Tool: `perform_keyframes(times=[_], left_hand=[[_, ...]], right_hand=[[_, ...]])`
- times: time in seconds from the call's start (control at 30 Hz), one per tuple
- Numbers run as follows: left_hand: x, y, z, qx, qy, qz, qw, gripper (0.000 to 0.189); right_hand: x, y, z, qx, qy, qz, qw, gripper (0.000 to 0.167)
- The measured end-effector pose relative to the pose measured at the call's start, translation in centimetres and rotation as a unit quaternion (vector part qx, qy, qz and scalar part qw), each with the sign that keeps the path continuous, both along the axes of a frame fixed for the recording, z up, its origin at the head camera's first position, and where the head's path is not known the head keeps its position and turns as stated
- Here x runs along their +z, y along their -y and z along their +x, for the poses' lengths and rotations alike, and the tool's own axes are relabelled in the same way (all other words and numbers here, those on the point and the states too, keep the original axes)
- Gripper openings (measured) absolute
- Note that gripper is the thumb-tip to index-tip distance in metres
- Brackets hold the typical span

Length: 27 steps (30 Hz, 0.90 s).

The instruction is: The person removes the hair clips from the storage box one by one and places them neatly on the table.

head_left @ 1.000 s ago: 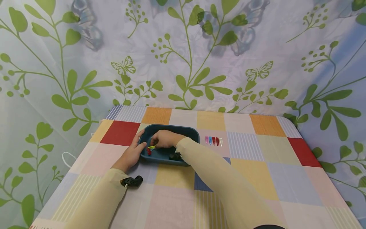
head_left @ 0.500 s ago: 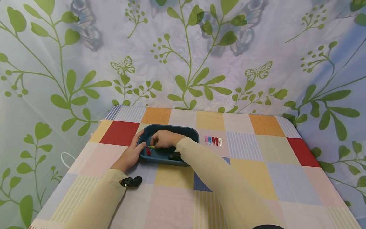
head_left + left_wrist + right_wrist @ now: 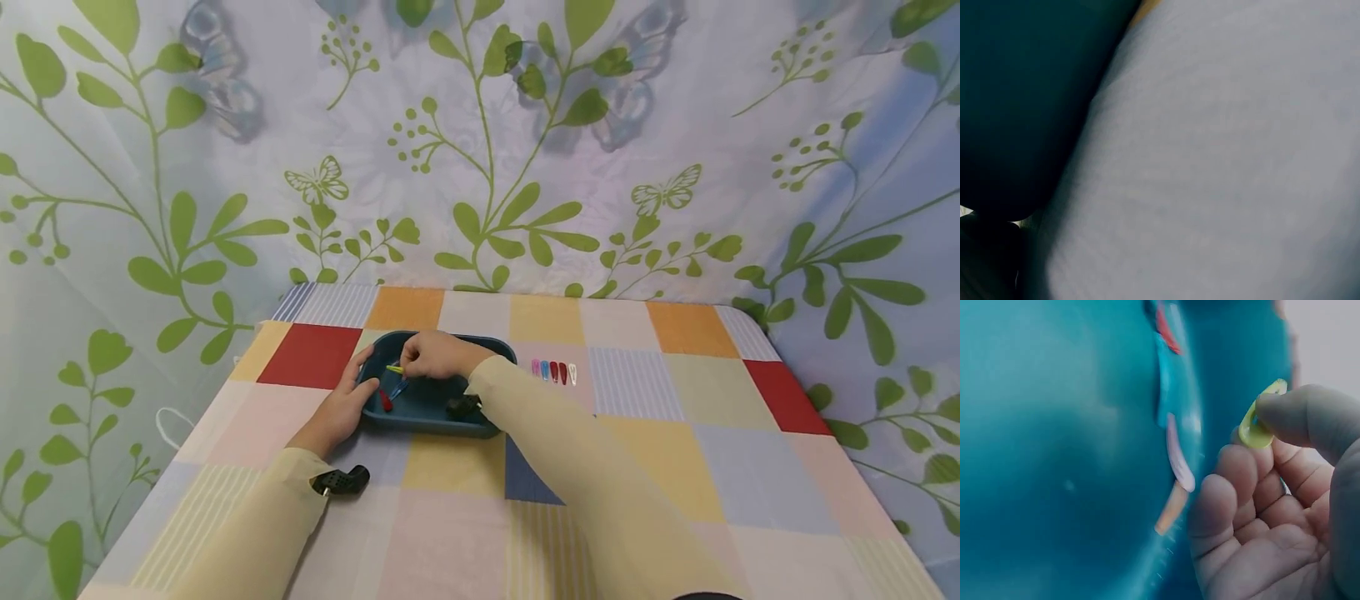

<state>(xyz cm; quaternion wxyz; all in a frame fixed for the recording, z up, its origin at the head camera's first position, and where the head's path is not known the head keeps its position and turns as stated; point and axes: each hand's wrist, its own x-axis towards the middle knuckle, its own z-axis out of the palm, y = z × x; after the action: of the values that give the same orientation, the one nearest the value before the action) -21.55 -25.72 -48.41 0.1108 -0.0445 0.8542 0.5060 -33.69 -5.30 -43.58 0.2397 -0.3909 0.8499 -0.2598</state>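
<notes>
A yellow snap hair clip [image 3: 1254,432] is pinched between the thumb and fingers of my right hand [image 3: 438,354], which is over the dark teal tray [image 3: 431,423]. In the right wrist view, a red clip [image 3: 1166,330], a blue clip [image 3: 1164,381], a lilac clip [image 3: 1177,456] and an orange clip [image 3: 1172,507] lie along the tray's inner edge. My left hand [image 3: 337,412] rests against the tray's left end, fingers extended along the outside and thumb at the rim. Mostly tray wall and cloth fill the dark left wrist view.
Right of the tray, several hair clips [image 3: 554,372] in pink, blue, red and white lie in a neat row on the patchwork tablecloth [image 3: 645,450]. A leaf-patterned curtain [image 3: 480,150] hangs behind the table. A white cable [image 3: 172,427] loops by the left edge.
My right hand has risen slightly with the yellow clip, leaving the blue clip below more visible. The left hand stays at the tray's end. The head view has shifted a little.
</notes>
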Motion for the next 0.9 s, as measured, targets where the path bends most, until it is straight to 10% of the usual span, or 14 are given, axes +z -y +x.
perform_keyframes(times=[0.33,0.9], left_hand=[[0.2,-0.2,0.3,0.001,0.002,-0.01,0.9999,0.069],[0.2,-0.3,0.4,-0.011,0.014,-0.013,0.9998,0.07]], right_hand=[[3.5,-5.3,0.7,-0.063,0.075,-0.061,0.9933,0.049],[4.6,-17.2,1.1,-0.218,0.097,-0.184,0.9537,0.015]])
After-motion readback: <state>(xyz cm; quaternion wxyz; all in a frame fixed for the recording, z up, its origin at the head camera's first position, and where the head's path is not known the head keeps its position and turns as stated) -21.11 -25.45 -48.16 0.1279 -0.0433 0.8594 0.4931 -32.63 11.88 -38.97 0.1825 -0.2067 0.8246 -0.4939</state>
